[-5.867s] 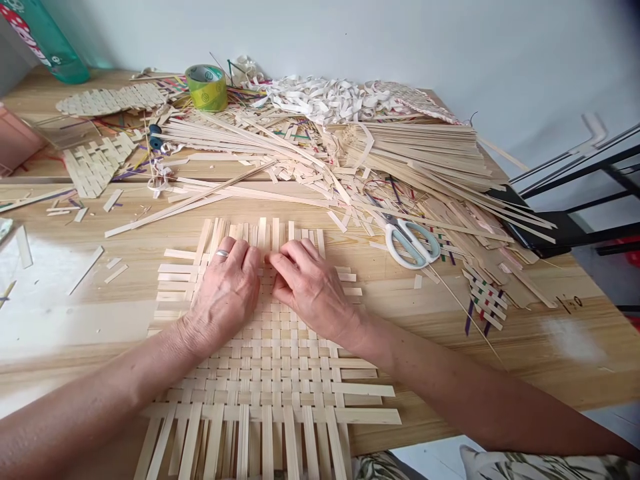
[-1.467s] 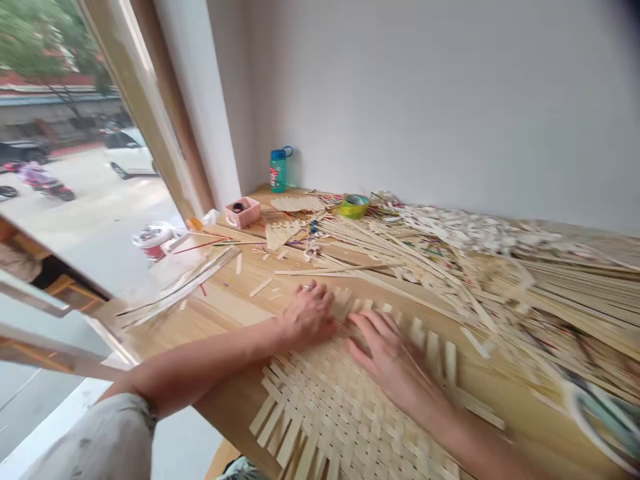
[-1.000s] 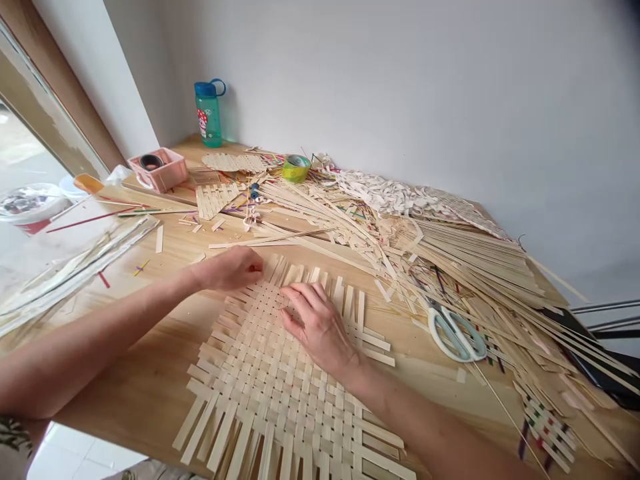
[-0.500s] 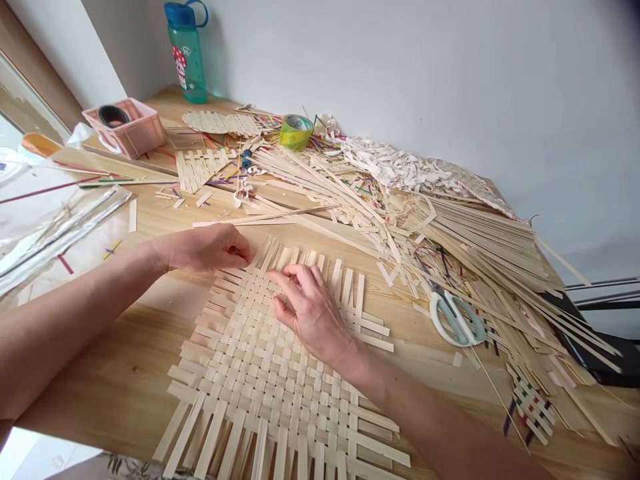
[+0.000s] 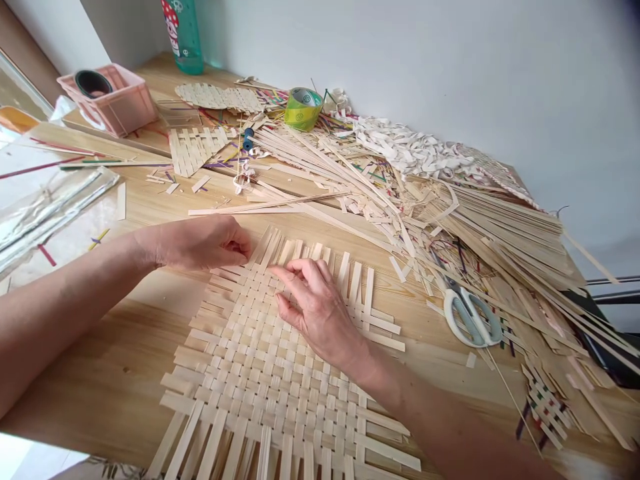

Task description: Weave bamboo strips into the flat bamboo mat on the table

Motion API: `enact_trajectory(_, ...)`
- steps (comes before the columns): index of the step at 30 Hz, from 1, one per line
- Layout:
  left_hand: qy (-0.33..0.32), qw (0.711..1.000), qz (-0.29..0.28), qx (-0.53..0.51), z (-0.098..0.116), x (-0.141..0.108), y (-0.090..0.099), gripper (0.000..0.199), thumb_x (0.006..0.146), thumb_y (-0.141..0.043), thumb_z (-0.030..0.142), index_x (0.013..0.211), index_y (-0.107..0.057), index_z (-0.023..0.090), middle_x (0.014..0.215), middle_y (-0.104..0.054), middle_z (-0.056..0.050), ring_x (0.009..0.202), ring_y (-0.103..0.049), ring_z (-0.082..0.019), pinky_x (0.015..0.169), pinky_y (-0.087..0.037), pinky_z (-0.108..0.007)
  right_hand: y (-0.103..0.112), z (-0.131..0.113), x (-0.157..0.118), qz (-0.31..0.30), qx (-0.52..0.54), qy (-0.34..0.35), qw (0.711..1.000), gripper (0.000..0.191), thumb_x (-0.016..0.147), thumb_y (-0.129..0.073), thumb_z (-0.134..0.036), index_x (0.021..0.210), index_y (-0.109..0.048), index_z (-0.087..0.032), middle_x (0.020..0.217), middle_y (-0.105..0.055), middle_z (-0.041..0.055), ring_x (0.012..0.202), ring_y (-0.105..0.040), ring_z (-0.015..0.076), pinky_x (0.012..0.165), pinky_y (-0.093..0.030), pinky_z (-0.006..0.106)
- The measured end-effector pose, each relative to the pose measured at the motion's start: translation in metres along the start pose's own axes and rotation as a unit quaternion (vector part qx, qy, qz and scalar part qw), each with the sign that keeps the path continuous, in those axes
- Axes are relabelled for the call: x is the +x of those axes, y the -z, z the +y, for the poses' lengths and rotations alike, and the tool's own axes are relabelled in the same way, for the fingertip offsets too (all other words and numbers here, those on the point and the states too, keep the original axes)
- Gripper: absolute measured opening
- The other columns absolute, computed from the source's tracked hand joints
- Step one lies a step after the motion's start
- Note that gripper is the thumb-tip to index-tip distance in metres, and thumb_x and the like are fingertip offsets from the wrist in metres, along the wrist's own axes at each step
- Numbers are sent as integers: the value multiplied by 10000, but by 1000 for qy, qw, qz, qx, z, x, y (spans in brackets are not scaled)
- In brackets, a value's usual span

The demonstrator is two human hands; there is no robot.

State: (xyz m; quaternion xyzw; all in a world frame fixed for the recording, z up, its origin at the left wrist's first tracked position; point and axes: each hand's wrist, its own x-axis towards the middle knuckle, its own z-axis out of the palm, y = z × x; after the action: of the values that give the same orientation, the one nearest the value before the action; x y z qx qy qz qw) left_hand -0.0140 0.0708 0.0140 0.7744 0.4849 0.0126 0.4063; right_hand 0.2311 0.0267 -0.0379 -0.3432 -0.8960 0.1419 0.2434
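Observation:
A mat woven from pale flat wood strips (image 5: 280,360) lies on the table, loose strip ends sticking out all round. At its upper left corner, my left hand (image 5: 215,243) is closed, fingers curled in a pinch at the end of a wood strip; the fingers partly hide it. My right hand (image 5: 320,307) rests over the upper middle of the weave. Its index fingertip touches the strips near the top rows, thumb apart from it, with nothing held between them.
White-handled scissors (image 5: 473,319) lie to the right beside a heap of loose strips (image 5: 495,220). Behind are a yellow-green tape roll (image 5: 303,110), a pink basket (image 5: 123,103), a teal bottle (image 5: 187,40) and a small woven piece (image 5: 197,148). A small colored weave (image 5: 546,408) is at lower right.
The view has tilted down slightly, so the bottle's top is out of frame. Both hands keep nearly the same places on the mat.

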Motion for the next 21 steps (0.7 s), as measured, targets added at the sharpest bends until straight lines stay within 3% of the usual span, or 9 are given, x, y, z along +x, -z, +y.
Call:
enact_trajectory(4, 18, 1000, -1, 11, 5, -1, 0, 231, 867, -481, 117, 658, -578, 99, 565, -416, 77, 579, -310, -51, 559, -226, -185, 1, -1, -1, 14, -4, -7, 1000, 393, 897, -555, -107, 1287, -572, -153, 1111, -566, 115, 1012, -510, 247, 897, -507, 415)
enact_trajectory(6, 38, 998, 32, 43, 8, -3, -4, 201, 856, -530, 113, 663, -585, 108, 570, -454, 70, 585, -346, -62, 581, -254, -191, 1, -2, -2, 28, -11, -5, 1000, 386, 899, -558, -100, 1282, -571, -145, 1132, -574, 121, 1010, -516, 244, 896, -509, 412)
enact_trajectory(10, 14, 960, 219, 173, 19, -8, -23, 61, 798, -666, 126, 813, -614, 156, 766, -606, 6, 736, -524, -152, 720, -373, -257, 2, -3, -1, 30, -17, 28, 999, 300, 901, -536, -56, 1172, -625, -152, 1077, -630, 97, 963, -524, 231, 859, -515, 388)
enact_trajectory(12, -22, 934, 270, 233, 28, -10, -37, 102, 811, -649, 102, 861, -592, 171, 824, -617, -16, 780, -550, -193, 757, -404, -305, 2, -3, -1, 28, -10, 34, 999, 286, 909, -524, -56, 1153, -636, -155, 1058, -635, 94, 960, -521, 229, 858, -518, 387)
enact_trajectory(17, -19, 923, 223, 313, 45, -6, -71, 129, 869, -553, 56, 899, -584, 177, 890, -619, -66, 824, -565, -253, 757, -469, -374, 2, -4, -1, 26, -18, 24, 999, 332, 892, -553, -65, 1213, -635, -99, 1067, -610, 117, 976, -512, 239, 863, -515, 385)
enact_trajectory(21, -15, 915, 230, 332, 45, -2, -84, 170, 888, -540, 67, 1005, -583, 182, 927, -601, -78, 876, -561, -281, 767, -490, -402, 1, -4, 0, 23, -28, 20, 999, 288, 892, -561, -72, 1165, -652, -91, 1063, -614, 116, 974, -519, 242, 866, -517, 386)
